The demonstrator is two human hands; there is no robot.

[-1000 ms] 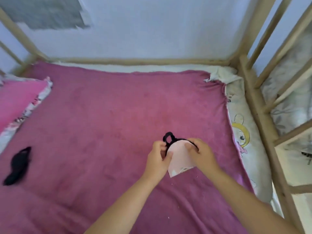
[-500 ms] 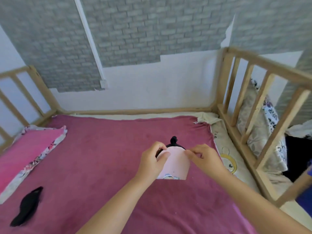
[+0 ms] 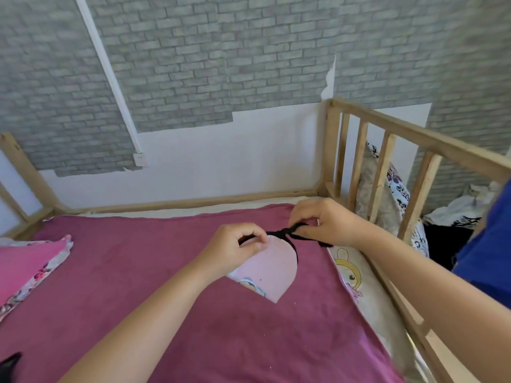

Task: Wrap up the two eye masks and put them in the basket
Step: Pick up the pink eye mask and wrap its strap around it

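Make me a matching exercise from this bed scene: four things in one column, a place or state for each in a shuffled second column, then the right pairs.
1. pink eye mask
2. black strap
3. black eye mask
4. pink pillow

A. at the picture's bottom left corner
B. stretched between both hands
C. by the bed's left edge
D. hanging from the left hand

Pairs: 1-D, 2-B, 3-A, 4-C

**One head-worn view, looking forward and down**

A single wide-angle camera sits on the person's head, facing the far brick-papered wall [image 3: 193, 64] and tilted down over the bed [image 3: 138, 272]. Both forearms reach in from the bottom edge, close to the lens. The wooden rail [image 3: 387, 128] curves along the right side.
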